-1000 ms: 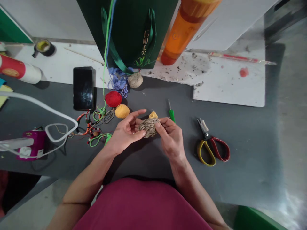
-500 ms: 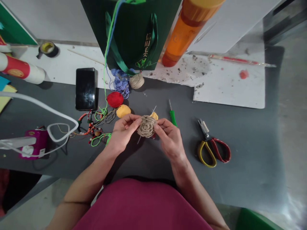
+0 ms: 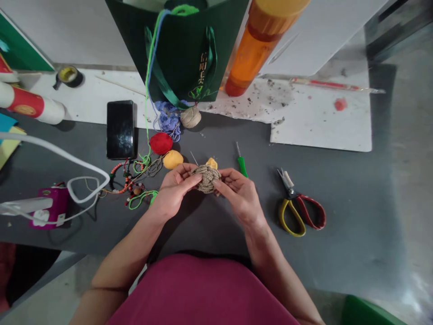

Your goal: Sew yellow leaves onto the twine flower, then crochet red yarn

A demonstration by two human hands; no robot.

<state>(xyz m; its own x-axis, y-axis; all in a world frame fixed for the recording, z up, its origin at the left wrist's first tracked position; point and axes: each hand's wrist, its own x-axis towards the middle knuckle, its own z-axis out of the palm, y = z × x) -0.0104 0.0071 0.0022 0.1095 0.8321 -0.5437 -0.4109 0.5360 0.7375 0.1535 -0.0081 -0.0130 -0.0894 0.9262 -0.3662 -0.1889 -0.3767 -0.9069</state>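
A small round piece of coiled tan twine [image 3: 206, 177] is held over the dark grey table [image 3: 338, 189] between both my hands. My left hand [image 3: 174, 189] pinches its left edge with curled fingers. My right hand [image 3: 238, 194] grips its right edge the same way. A thin needle [image 3: 194, 158] sticks up from the piece near my left fingers. A small yellow yarn bit [image 3: 212, 162] shows just behind it. A green-handled crochet hook [image 3: 241, 163] lies on the table right of the piece.
Red and yellow scissors [image 3: 299, 210] lie to the right. A red yarn ball [image 3: 161, 142], a yellow ball [image 3: 172, 159], a tan twine ball [image 3: 190, 117], a black phone [image 3: 122, 129] and a bead string [image 3: 126, 178] lie left. A green gift bag [image 3: 182, 49] and orange bottle [image 3: 257, 49] stand behind.
The twine piece was flat-on to me half a second ago and is now tilted edge-on. My left fingers, spread a second ago, have closed on it. The needle now points up-left.
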